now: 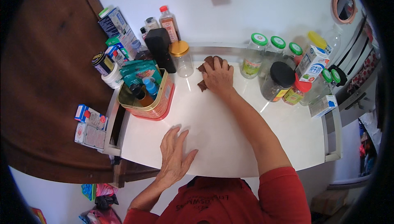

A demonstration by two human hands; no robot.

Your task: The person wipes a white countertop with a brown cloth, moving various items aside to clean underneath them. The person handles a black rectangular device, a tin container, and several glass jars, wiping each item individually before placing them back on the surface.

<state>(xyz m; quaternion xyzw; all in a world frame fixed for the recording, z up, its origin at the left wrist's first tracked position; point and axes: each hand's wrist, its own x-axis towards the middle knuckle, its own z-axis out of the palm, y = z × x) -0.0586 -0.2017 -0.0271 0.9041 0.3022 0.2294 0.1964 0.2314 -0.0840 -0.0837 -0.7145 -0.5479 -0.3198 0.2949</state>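
Cloth (202, 85), brown and crumpled, is pinned to the white tabletop (223, 146) beneath the right hand (219, 78), near the back edge and just right of the clear jar with a gold lid (184, 65). The right hand is laid palm down with its fingers spread over the fabric, and parts of the cloth are left showing at the fingertips and along the left side. The left hand (174, 155) is held over the near left part of the tabletop, its fingers loosely parted and the thumb set away from them; nothing is held in it (whether the surface is touched by it cannot be told).

At the left, teal packets (141, 74), a blue pump bottle (150, 87) and a dark bottle (142, 97) are held in an oblong tin (155, 111). Behind the tin, near the gold-lidded jar, a black case (158, 47) is stood upright. On the right, glass jars are grouped: a green-lidded jar (251, 62) is placed nearest the cloth, with a black-lidded jar (279, 80) and a red-lidded jar (296, 92) set close together farther right. A small white carton (323, 106) is placed by the right edge.
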